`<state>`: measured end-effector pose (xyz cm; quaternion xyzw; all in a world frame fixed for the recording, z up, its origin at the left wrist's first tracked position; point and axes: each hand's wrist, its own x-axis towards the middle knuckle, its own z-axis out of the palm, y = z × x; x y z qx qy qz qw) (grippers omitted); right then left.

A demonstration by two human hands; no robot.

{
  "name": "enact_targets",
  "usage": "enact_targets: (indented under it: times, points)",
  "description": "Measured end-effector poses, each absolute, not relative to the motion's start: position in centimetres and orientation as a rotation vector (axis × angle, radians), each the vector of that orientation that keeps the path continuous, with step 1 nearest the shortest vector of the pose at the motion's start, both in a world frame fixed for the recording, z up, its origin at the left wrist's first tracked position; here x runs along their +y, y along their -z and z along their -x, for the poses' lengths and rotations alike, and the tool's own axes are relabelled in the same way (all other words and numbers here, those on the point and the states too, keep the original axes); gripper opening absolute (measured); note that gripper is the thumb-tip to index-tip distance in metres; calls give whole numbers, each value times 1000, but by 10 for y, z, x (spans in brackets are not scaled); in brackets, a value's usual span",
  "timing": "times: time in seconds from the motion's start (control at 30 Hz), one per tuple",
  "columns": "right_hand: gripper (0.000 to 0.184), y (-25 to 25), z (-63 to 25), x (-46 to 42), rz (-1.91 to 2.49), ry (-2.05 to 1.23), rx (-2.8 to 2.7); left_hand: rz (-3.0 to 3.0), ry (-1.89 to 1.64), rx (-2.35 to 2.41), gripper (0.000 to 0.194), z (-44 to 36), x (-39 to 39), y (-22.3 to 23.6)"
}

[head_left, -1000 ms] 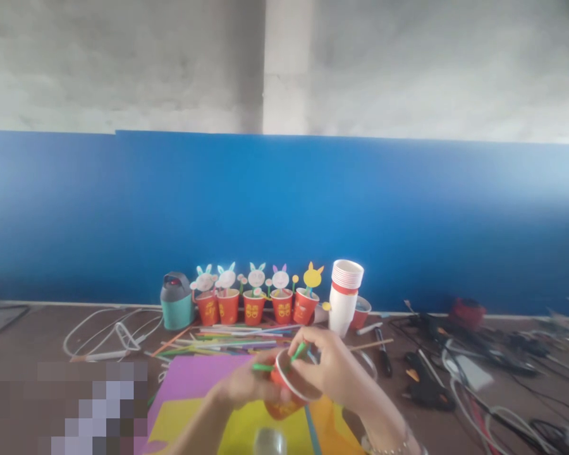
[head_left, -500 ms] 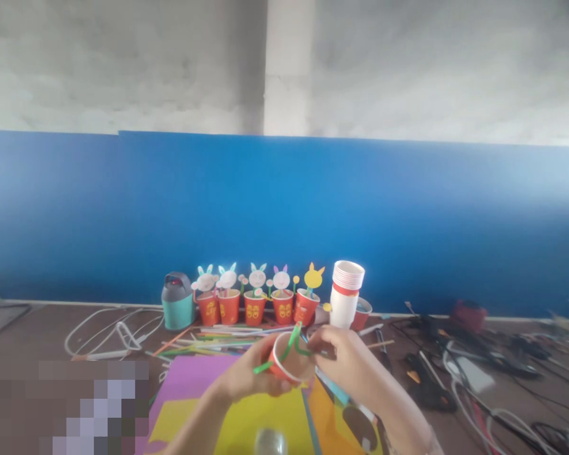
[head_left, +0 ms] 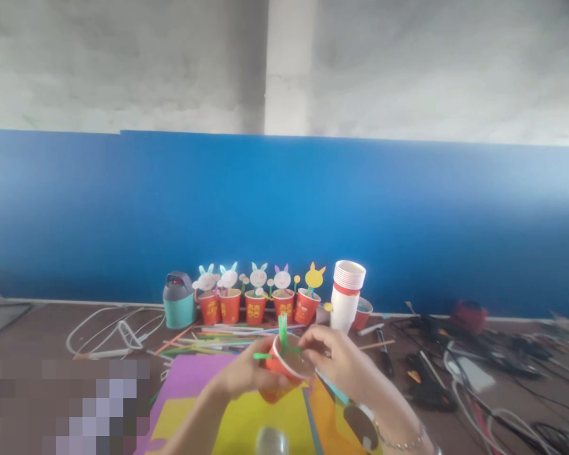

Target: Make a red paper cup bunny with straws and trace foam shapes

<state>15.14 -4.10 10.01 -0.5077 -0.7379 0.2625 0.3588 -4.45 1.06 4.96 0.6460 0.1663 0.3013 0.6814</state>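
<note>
Likely light and crushable, the red paper cup [head_left: 277, 363] suits a side hold; left hand [head_left: 245, 371] grips it; right hand [head_left: 332, 356], cannot tell.

A yellow 囍 sign [head_left: 253, 311] stands on the row's middle red cup [head_left: 255, 321]

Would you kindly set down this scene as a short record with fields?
Left hand: holds a tilted red paper cup
Right hand: at the cup's rim, its hold unclear
Green straws: rising from the cup's mouth and jutting out left
Row behind: five red cups with paper animal heads, four pale, one yellow
Beside the row: white cup stack right, teal container left
Beneath the hands: coloured sheets, purple, yellow and orange
</note>
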Motion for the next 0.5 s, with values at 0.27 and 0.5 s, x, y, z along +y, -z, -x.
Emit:
enact_targets:
  times: [0.27, 0.5]
  points:
    - [6, -93, -148, -38, 1247, -1021, -1756, -1386, -651, 292, 59, 50, 15, -47]
    - [7, -96, -144, -40, 1266, -966, -1767, -1404, -658, 301, 60, 49, 17, -41]
